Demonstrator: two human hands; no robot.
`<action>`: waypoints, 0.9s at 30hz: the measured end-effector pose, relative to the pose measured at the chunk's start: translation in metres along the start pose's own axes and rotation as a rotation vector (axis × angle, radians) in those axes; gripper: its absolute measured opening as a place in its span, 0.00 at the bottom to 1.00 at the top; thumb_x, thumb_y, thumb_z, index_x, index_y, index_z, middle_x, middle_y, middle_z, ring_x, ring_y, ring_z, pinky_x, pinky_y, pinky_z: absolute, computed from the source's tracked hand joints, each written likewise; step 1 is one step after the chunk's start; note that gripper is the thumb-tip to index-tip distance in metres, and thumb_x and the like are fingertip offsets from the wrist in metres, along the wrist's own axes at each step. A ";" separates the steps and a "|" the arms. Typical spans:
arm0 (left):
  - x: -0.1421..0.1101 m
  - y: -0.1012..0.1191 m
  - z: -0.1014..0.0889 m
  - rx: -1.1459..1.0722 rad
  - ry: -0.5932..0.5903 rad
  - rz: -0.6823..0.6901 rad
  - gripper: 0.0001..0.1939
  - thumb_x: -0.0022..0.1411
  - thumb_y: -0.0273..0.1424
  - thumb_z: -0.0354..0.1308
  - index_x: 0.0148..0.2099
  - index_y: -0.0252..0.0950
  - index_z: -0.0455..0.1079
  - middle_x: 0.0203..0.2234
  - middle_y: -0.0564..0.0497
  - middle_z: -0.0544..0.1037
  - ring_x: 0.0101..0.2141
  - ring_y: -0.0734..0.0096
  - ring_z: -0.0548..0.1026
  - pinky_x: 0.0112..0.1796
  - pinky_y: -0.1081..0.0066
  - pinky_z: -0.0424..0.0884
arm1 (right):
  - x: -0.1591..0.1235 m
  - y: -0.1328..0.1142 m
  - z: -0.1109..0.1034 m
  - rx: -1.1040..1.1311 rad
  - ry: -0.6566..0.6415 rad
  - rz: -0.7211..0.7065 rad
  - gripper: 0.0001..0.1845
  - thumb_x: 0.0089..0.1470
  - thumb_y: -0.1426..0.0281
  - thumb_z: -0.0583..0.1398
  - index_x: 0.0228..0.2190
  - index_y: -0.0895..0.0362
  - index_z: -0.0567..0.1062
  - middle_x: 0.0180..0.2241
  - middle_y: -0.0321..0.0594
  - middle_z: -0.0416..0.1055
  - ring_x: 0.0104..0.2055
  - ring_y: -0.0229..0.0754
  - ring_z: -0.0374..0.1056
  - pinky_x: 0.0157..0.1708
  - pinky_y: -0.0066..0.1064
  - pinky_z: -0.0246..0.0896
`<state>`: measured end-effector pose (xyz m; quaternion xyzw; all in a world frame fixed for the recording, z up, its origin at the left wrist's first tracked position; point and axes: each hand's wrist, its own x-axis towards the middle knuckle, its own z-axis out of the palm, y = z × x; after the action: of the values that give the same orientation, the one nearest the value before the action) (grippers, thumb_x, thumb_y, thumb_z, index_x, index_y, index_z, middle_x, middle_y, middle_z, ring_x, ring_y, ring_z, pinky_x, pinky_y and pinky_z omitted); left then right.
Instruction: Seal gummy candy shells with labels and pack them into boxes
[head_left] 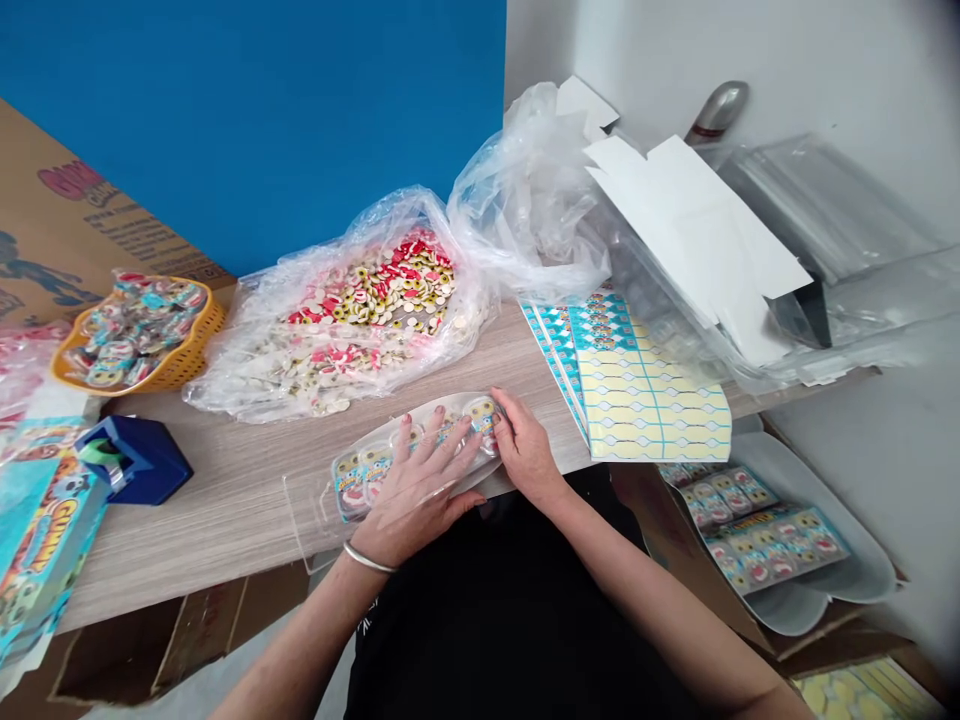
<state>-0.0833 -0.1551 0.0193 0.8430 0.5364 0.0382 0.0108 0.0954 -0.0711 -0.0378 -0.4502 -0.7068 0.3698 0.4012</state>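
Note:
Both my hands are on a long clear plastic blister tray (409, 440) holding a printed candy card strip (356, 483) with round cartoon faces. My left hand (420, 490), with a metal bangle at the wrist, lies spread across the tray's middle and hides much of it. My right hand (525, 450) grips the tray's right end. Just right of that hand, a sheet of yellow and blue labels (652, 400) lies on the wood-grain table (225, 530).
A plastic bag of round candies (367, 320) and a yellow basket of wrapped packs (135, 335) sit at the back left. A blue tape dispenser (135, 460) and a printed box (45, 540) stand left. White card (697, 240) and clear trays (817, 210) lie back right; more trays (772, 545) sit below right.

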 end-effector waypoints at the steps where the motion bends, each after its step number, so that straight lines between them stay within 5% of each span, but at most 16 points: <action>1: -0.001 0.000 0.000 0.004 0.008 -0.009 0.37 0.68 0.46 0.55 0.73 0.41 0.50 0.70 0.47 0.56 0.70 0.43 0.42 0.66 0.32 0.41 | 0.000 0.000 0.000 -0.003 -0.002 0.001 0.24 0.66 0.67 0.49 0.59 0.55 0.70 0.57 0.51 0.70 0.60 0.50 0.66 0.61 0.47 0.62; 6: -0.015 0.001 -0.001 0.043 0.064 -0.045 0.43 0.65 0.46 0.58 0.73 0.34 0.47 0.70 0.38 0.55 0.70 0.44 0.44 0.67 0.37 0.46 | -0.001 0.001 0.000 -0.014 -0.002 0.003 0.24 0.65 0.68 0.49 0.59 0.54 0.70 0.57 0.50 0.71 0.60 0.50 0.67 0.60 0.47 0.64; 11: -0.061 0.017 -0.014 0.030 0.085 -0.189 0.42 0.67 0.45 0.55 0.74 0.30 0.43 0.69 0.33 0.55 0.69 0.40 0.48 0.63 0.39 0.60 | -0.001 0.002 0.001 -0.002 0.002 0.013 0.24 0.66 0.68 0.49 0.60 0.52 0.69 0.58 0.49 0.70 0.60 0.50 0.66 0.60 0.47 0.64; 13: -0.080 0.026 -0.032 -0.034 0.054 -0.182 0.40 0.68 0.44 0.54 0.74 0.33 0.45 0.67 0.35 0.60 0.67 0.41 0.56 0.60 0.43 0.67 | -0.002 0.003 0.002 0.000 0.000 0.017 0.24 0.66 0.67 0.49 0.60 0.52 0.69 0.58 0.48 0.69 0.61 0.50 0.66 0.60 0.48 0.64; 15: -0.086 0.035 -0.055 -0.188 -0.010 -0.065 0.34 0.70 0.41 0.53 0.72 0.41 0.50 0.61 0.44 0.71 0.60 0.53 0.70 0.55 0.57 0.76 | -0.002 0.005 0.002 -0.017 -0.004 0.008 0.24 0.66 0.67 0.49 0.60 0.54 0.69 0.58 0.50 0.69 0.61 0.51 0.65 0.61 0.49 0.63; 17: -0.075 0.042 -0.074 -0.392 -0.096 0.046 0.26 0.71 0.36 0.51 0.69 0.50 0.57 0.51 0.54 0.80 0.49 0.70 0.80 0.46 0.74 0.79 | -0.002 0.005 0.003 -0.044 0.000 -0.009 0.24 0.65 0.68 0.49 0.60 0.56 0.69 0.58 0.52 0.70 0.61 0.52 0.65 0.61 0.50 0.62; 19: -0.049 0.046 -0.082 -0.423 -0.041 0.008 0.24 0.72 0.35 0.51 0.68 0.48 0.59 0.51 0.52 0.80 0.47 0.71 0.80 0.46 0.74 0.79 | -0.002 0.006 0.004 -0.064 0.010 -0.021 0.24 0.65 0.68 0.49 0.60 0.56 0.69 0.57 0.52 0.70 0.61 0.51 0.65 0.61 0.49 0.62; 21: -0.013 0.045 -0.074 -0.235 0.073 -0.095 0.31 0.68 0.40 0.56 0.70 0.39 0.56 0.62 0.42 0.70 0.59 0.55 0.71 0.58 0.55 0.71 | -0.002 0.006 0.005 -0.070 0.015 -0.030 0.24 0.65 0.69 0.49 0.60 0.55 0.69 0.57 0.51 0.70 0.61 0.50 0.65 0.61 0.48 0.62; 23: 0.022 0.040 -0.056 -0.059 0.068 -0.205 0.44 0.60 0.47 0.64 0.70 0.30 0.55 0.67 0.32 0.58 0.67 0.38 0.57 0.64 0.39 0.55 | -0.002 0.005 0.006 -0.067 0.016 -0.031 0.24 0.65 0.69 0.49 0.60 0.55 0.69 0.57 0.51 0.70 0.61 0.49 0.65 0.61 0.48 0.63; 27: 0.063 0.026 -0.018 0.028 -0.022 -0.256 0.54 0.52 0.56 0.63 0.70 0.26 0.55 0.68 0.27 0.55 0.67 0.25 0.52 0.62 0.29 0.44 | -0.001 0.003 0.006 -0.053 0.017 -0.020 0.24 0.64 0.69 0.49 0.59 0.56 0.69 0.57 0.52 0.70 0.60 0.50 0.65 0.61 0.49 0.62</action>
<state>-0.0345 -0.1091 0.0421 0.7682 0.6399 0.0197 0.0094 0.0912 -0.0723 -0.0435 -0.4566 -0.7174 0.3430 0.3989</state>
